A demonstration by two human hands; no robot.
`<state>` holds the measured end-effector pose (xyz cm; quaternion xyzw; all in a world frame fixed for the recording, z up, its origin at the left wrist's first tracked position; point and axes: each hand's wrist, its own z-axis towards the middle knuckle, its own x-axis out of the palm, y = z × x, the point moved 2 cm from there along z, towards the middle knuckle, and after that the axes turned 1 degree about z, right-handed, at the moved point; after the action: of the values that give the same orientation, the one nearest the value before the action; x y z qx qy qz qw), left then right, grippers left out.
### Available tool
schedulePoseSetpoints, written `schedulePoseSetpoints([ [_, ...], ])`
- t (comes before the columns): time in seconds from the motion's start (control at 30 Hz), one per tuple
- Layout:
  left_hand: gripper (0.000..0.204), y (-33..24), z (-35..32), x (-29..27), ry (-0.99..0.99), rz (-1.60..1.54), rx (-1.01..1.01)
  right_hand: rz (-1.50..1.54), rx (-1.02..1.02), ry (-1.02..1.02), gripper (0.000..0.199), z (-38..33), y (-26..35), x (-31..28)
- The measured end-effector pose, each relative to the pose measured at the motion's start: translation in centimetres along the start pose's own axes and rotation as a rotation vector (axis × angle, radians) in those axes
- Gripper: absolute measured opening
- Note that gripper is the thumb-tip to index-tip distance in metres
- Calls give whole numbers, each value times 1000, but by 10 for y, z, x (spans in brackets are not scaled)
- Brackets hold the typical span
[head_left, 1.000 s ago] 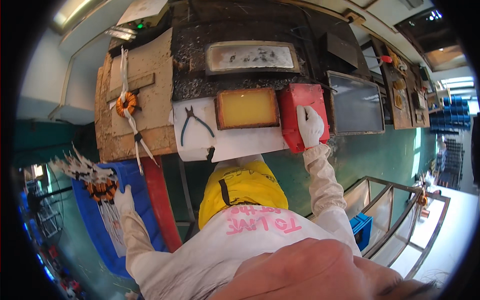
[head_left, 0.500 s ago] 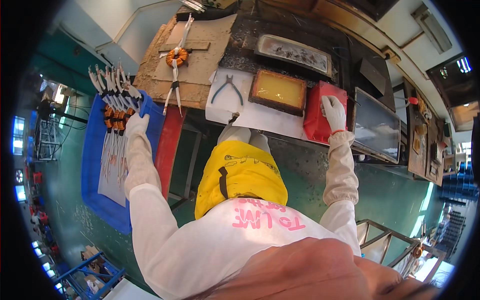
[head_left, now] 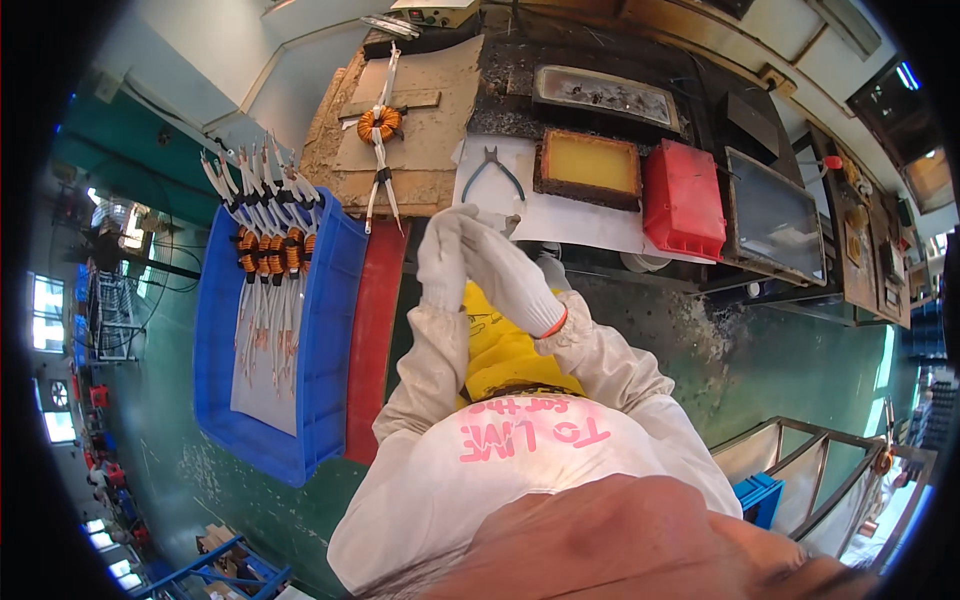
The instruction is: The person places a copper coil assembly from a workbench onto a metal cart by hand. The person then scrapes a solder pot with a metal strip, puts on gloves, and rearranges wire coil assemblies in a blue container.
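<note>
My left hand (head_left: 440,259) and my right hand (head_left: 507,279), both in white gloves, meet in front of the workbench's near edge. They are pressed together, with fingers stretched out and pointing up toward the bench. No held item shows between the palms, though the inner sides are hidden. Just beyond them, pliers (head_left: 491,173) with dark handles lie spread on white paper (head_left: 575,223). An orange-wound toroid coil (head_left: 379,124) with white leads rests on the brown board (head_left: 428,150) to the left.
At left stands a blue bin (head_left: 331,330) holding several toroid coils (head_left: 275,252). Along the bench are a yellow-filled tray (head_left: 590,167), a long metal tray (head_left: 606,97), a red plastic box (head_left: 685,200) and a dark glassy panel (head_left: 772,215). A metal frame rack (head_left: 815,465) is at lower right.
My left hand has left the blue bin's rim and my right hand has come off the red box. Both are now together in the middle. The view has shifted slightly.
</note>
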<state>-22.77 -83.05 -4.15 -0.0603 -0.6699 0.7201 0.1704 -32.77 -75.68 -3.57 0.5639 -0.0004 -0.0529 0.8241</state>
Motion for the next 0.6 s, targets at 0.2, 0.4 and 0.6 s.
schedulePoseSetpoints([
  [0.2, 21, -57, -3, -43, -400, 889, 415, 1087, 190, -18, 54, 8, 59, 56],
  [0.4, 34, -120, -3, -141, -767, 734, 408, 844, 577, 387, 52, -31, 52, 49],
  [0.6, 39, -158, -52, -232, -1074, 697, 287, 274, -386, 79, 60, -21, 164, -30],
])
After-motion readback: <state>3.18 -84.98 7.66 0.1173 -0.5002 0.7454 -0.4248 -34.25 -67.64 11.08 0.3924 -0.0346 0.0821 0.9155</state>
